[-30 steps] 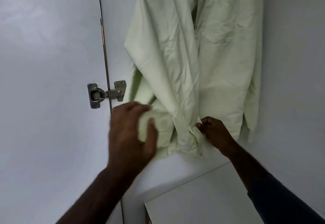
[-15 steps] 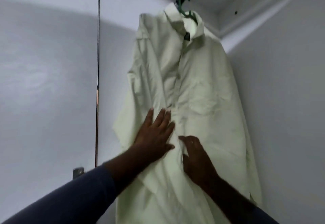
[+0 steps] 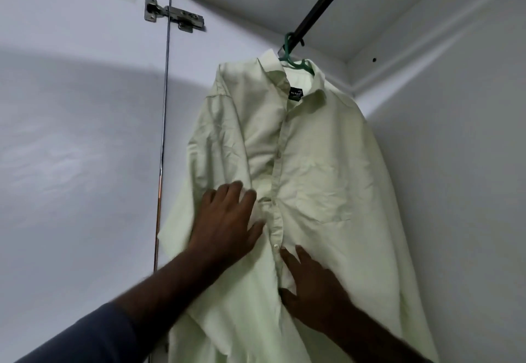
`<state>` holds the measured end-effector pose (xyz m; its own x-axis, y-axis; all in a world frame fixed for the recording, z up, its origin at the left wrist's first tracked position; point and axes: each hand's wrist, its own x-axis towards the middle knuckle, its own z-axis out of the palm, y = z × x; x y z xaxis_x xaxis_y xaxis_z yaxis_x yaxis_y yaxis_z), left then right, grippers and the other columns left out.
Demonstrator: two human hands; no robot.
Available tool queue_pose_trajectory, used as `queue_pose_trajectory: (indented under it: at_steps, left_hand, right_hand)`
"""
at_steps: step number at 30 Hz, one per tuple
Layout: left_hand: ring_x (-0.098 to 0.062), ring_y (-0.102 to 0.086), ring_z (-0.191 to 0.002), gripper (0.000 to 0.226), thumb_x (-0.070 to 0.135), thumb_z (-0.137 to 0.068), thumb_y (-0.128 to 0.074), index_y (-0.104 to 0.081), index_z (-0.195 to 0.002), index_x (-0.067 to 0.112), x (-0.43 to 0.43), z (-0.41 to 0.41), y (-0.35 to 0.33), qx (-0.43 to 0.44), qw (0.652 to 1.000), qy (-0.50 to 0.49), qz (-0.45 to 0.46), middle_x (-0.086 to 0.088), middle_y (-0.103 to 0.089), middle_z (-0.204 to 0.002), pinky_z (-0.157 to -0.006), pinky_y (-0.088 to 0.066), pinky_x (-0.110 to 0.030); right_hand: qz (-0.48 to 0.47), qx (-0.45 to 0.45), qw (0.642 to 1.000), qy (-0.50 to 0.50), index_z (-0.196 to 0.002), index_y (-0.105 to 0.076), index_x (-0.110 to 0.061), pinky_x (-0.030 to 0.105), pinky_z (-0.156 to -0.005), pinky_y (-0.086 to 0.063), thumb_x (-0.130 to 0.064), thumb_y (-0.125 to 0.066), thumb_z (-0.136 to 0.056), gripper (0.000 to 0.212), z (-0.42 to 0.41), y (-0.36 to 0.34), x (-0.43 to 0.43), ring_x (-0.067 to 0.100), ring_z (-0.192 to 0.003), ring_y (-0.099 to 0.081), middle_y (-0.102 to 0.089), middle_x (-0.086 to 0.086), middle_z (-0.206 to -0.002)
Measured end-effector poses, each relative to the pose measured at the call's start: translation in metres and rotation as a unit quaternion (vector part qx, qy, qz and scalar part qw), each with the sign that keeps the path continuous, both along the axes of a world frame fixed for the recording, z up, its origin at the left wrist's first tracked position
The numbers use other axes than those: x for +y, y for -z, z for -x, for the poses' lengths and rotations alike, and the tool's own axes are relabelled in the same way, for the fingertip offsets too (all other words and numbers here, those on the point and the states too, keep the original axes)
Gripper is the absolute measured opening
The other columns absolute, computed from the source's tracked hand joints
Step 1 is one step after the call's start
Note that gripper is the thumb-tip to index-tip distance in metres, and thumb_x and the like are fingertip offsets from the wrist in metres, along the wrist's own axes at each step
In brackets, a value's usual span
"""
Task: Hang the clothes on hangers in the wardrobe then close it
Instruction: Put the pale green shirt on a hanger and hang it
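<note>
Pale green shirt hangs on green hanger from rail inside wardrobe. Left hand flat, fingers straight, on front panel. Right hand flat beside placket, lower down. Best smooth downward with light pressure, without tugging hanger off rail.

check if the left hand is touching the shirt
Touching. The head view shows the left hand lying flat against the front of the shirt, no gap.

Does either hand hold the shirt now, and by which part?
The left hand presses flat on the shirt front, holding nothing. The right hand rests lower by the buttons; whether its thumb pinches cloth cannot be told.
</note>
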<state>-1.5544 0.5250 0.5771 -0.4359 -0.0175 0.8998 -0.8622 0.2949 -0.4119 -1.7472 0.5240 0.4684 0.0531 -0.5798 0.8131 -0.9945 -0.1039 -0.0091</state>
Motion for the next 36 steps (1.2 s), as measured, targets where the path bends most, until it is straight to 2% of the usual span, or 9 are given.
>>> queue_pose_trajectory:
  at_steps: [4, 9, 12, 15, 18, 24, 28, 31, 36]
  left_hand:
    - [-0.033, -0.048, -0.117, 0.055, 0.047, -0.083, -0.059, -0.053, -0.127, 0.014, 0.045, -0.012, -0.065, 0.138, 0.980, 0.078, 0.123, -0.011, -0.052, -0.130, -0.091, -0.039, -0.046]
    - [-0.032, -0.055, -0.119, 0.076, 0.049, -0.084, -0.067, -0.037, -0.141, 0.009, 0.049, -0.031, -0.122, 0.322, 0.897, 0.214, -0.216, -0.012, -0.054, -0.131, -0.094, -0.047, -0.040]
    - [-0.026, -0.061, -0.083, 0.033, 0.033, -0.086, -0.069, -0.061, -0.095, 0.002, 0.034, -0.034, -0.127, 0.323, 0.827, 0.323, -0.327, -0.009, -0.062, -0.089, -0.069, -0.051, -0.034]
    - [-0.020, -0.047, -0.062, 0.039, 0.024, -0.095, -0.056, -0.047, -0.061, 0.008, 0.030, -0.045, -0.129, 0.348, 0.857, 0.310, -0.220, -0.003, -0.049, -0.063, -0.053, -0.036, -0.028]
    - [-0.029, -0.055, -0.068, 0.039, 0.026, -0.100, -0.046, -0.056, -0.068, 0.007, 0.031, -0.072, -0.135, 0.370, 0.886, 0.261, -0.103, -0.007, -0.059, -0.069, -0.062, -0.045, -0.035]
    - [-0.031, -0.066, -0.068, 0.040, 0.036, -0.101, -0.044, -0.062, -0.081, 0.008, 0.037, -0.099, -0.136, 0.342, 0.903, 0.229, -0.127, -0.010, -0.067, -0.073, -0.070, -0.054, -0.039]
    - [-0.022, -0.056, -0.071, 0.053, 0.060, -0.094, -0.048, -0.054, -0.080, 0.009, 0.044, -0.079, -0.159, 0.289, 0.872, 0.305, -0.251, -0.004, -0.057, -0.079, -0.059, -0.046, -0.030]
    - [-0.021, -0.051, -0.071, 0.052, 0.061, -0.088, -0.057, -0.058, -0.086, 0.009, 0.056, -0.068, -0.181, 0.277, 0.859, 0.333, -0.274, -0.007, -0.052, -0.078, -0.060, -0.040, -0.030]
    - [-0.032, -0.059, -0.088, 0.024, 0.029, -0.083, -0.062, -0.059, -0.081, 0.005, 0.062, -0.059, -0.214, 0.263, 0.940, 0.132, -0.173, -0.013, -0.062, -0.089, -0.061, -0.044, -0.031]
  right_hand:
    - [0.168, -0.112, 0.970, -0.136, -0.098, -0.071, -0.026, 0.028, -0.074, -0.048, -0.059, -0.037, -0.078, 0.051, -0.018, -0.057, 0.039, 0.014, -0.087, -0.067, -0.071, -0.007, -0.092]
    - [0.240, -0.168, 0.927, -0.235, -0.115, -0.064, -0.017, 0.034, -0.087, -0.050, -0.036, -0.059, -0.094, 0.029, -0.049, -0.151, 0.051, 0.017, -0.099, -0.064, -0.070, -0.002, -0.107]
    - [0.123, -0.228, 0.923, -0.286, -0.126, -0.058, -0.020, 0.033, -0.091, -0.050, -0.050, -0.065, -0.090, 0.047, -0.056, -0.193, 0.051, 0.016, -0.101, -0.063, -0.066, -0.003, -0.111]
    - [0.136, -0.165, 0.939, -0.268, -0.078, -0.056, -0.018, 0.031, -0.063, -0.041, -0.045, -0.068, -0.089, 0.031, -0.066, -0.218, 0.050, 0.014, -0.069, -0.052, -0.055, -0.005, -0.072]
    - [0.167, -0.162, 0.943, -0.238, -0.060, -0.035, -0.016, 0.035, -0.060, -0.033, -0.032, -0.062, -0.095, 0.047, -0.073, -0.241, 0.047, 0.024, -0.066, -0.046, -0.044, 0.000, -0.060]
    - [0.110, -0.161, 0.942, -0.274, -0.080, -0.049, -0.019, 0.030, -0.069, -0.036, -0.042, -0.064, -0.092, 0.030, -0.096, -0.241, 0.037, 0.019, -0.082, -0.054, -0.055, -0.006, -0.080]
    - [0.089, -0.199, 0.896, -0.386, -0.110, -0.064, -0.021, 0.039, -0.088, -0.054, -0.064, -0.065, -0.077, 0.054, -0.109, -0.247, 0.047, 0.015, -0.098, -0.066, -0.070, -0.006, -0.106]
    - [0.065, -0.148, 0.898, -0.410, -0.116, -0.067, -0.020, 0.044, -0.092, -0.054, -0.040, -0.066, -0.083, 0.039, -0.121, -0.261, 0.058, 0.017, -0.099, -0.068, -0.072, -0.002, -0.107]
    - [0.039, -0.017, 0.946, -0.320, -0.121, -0.065, -0.011, 0.033, -0.088, -0.050, -0.037, -0.072, -0.085, 0.045, -0.132, -0.270, 0.071, 0.017, -0.102, -0.061, -0.065, 0.001, -0.116]
